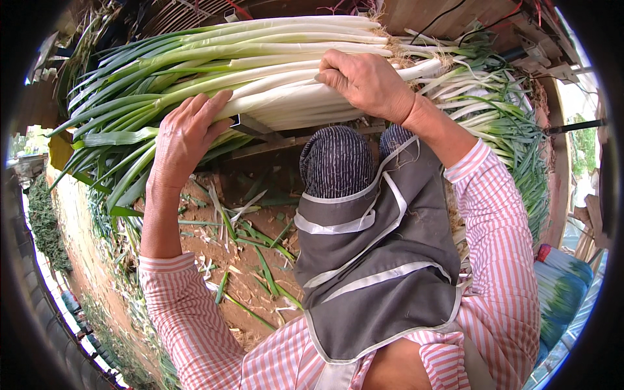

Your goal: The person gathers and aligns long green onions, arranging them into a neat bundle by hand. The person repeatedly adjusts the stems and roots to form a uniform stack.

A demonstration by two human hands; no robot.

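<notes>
A thick layer of long green onions (292,97) lies crosswise before me, white stalks and roots to the right, green leaves to the left. My left hand (187,134) rests on the near stalks where white turns to green, fingers spread and thumb at the near edge. My right hand (368,85) is curled over the white part near the root ends, its thumb and bent fingers against the stalks; whether it grips one is hard to tell. Below the stalks, between my hands, a metal bar end (251,124) shows.
More green onions (487,117) are heaped on the right. Packed bundles (560,287) stand at the lower right. Cut leaves and peelings (265,268) litter the dirt floor. A wooden rail (263,148) runs before my knees. Dark cables (438,19) hang at the upper right.
</notes>
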